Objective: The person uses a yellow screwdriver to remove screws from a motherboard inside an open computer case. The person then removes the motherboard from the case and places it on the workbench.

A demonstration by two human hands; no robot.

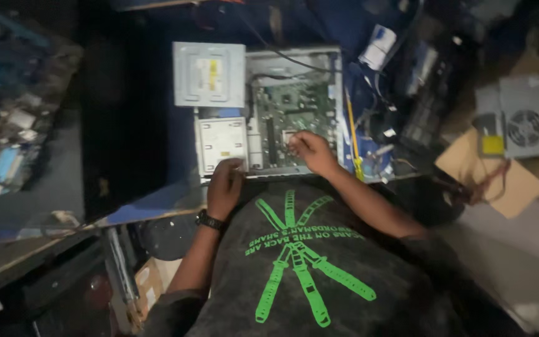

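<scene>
An opened desktop computer case [335,81] lies flat on a blue table. Its green motherboard [294,106] shows inside. A grey optical drive [209,73] sits at the case's upper left, and a smaller silver drive [221,142] lies below it. My left hand [224,186], with a dark watch on the wrist, rests on the near edge of the case by the silver drive. My right hand [312,151] has its fingers curled down on the lower part of the motherboard. Whether it holds anything small cannot be made out.
A yellow-handled screwdriver [352,134] lies just right of the case among cables and small parts. A grey power supply with a fan [516,118] sits on cardboard [519,187] at far right. Circuit boards [4,143] clutter the left. The table's front edge [151,209] runs by my waist.
</scene>
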